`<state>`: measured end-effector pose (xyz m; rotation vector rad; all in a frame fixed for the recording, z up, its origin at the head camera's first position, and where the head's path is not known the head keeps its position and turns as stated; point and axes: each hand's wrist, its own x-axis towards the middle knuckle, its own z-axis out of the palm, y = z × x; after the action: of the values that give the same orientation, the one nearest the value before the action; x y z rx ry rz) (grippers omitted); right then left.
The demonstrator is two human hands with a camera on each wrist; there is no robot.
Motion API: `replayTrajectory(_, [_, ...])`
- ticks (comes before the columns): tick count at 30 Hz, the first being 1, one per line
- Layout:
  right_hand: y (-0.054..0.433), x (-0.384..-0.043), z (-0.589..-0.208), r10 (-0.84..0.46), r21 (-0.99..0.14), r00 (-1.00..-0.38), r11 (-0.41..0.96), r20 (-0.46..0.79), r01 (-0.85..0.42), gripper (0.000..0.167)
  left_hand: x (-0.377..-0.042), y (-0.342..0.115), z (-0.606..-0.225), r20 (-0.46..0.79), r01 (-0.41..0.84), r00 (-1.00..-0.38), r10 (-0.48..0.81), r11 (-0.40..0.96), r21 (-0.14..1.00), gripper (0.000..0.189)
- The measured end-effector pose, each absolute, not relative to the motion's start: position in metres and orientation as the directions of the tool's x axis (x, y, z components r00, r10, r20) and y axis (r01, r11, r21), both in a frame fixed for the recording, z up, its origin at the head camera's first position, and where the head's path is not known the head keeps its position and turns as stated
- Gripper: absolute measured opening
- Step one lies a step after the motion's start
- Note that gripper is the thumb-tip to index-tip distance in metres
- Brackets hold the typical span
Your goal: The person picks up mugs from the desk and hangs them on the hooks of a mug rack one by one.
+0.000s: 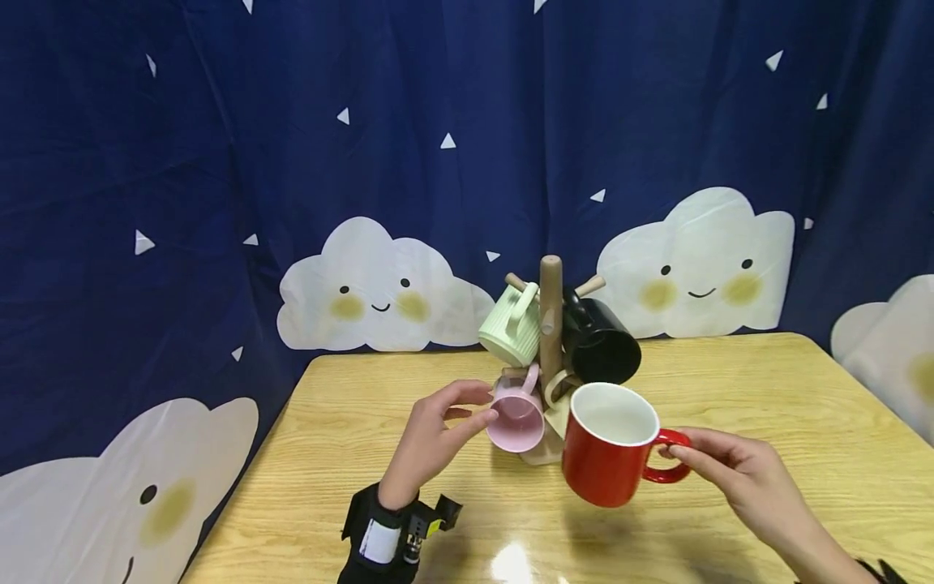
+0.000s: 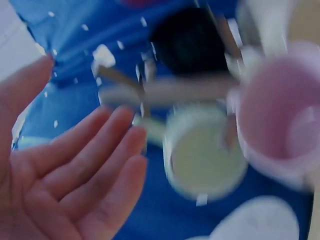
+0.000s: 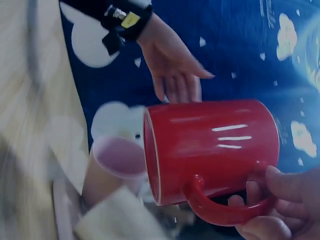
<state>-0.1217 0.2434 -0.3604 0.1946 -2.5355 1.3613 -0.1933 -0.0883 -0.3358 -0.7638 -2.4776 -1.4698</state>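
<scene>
In the head view my right hand (image 1: pixel 751 478) grips the handle of a red mug (image 1: pixel 601 466) with a white inside, held upright above the table in front of a wooden mug tree (image 1: pixel 550 280). My left hand (image 1: pixel 430 438) is beside a pink mug (image 1: pixel 516 426) on a lower peg, its fingers loosely extended. Nothing lies in that palm in the left wrist view, where the pink mug is blurred. A ribbed light green mug (image 1: pixel 505 328) and a black mug (image 1: pixel 604 345) hang on upper pegs. Behind the red mug, a cream mug (image 1: pixel 559 412) is partly hidden.
The mug tree stands on a light wooden table (image 1: pixel 350 405). A dark blue curtain (image 1: pixel 409 73) with white triangles and smiling clouds hangs behind it. A black wrist strap (image 1: pixel 383 531) with a small camera sits on the left forearm.
</scene>
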Motion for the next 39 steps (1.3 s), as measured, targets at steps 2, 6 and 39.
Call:
replayTrajectory(2, [0.226,-0.125,-0.357,-0.013,-0.788,-0.935,0.534,0.354,-0.306,0.019,-0.188,-0.081,-0.335,0.389,0.498,-0.849,0.356,0.296,0.815,0.033])
replayTrajectory(6, [0.203,-0.132,-0.354,-0.038,-0.712,-0.854,0.534,0.519,-0.457,0.019,-0.183,-0.072,-0.334,0.343,0.452,-0.854,0.39,0.234,0.86,0.035])
replayTrajectory(39, [0.182,-0.151,-0.35,-0.169,-0.711,-0.912,0.579,0.374,-0.399,0.02,-0.171,-0.017,-0.364,0.057,0.024,-0.955,0.292,-0.115,0.993,0.064])
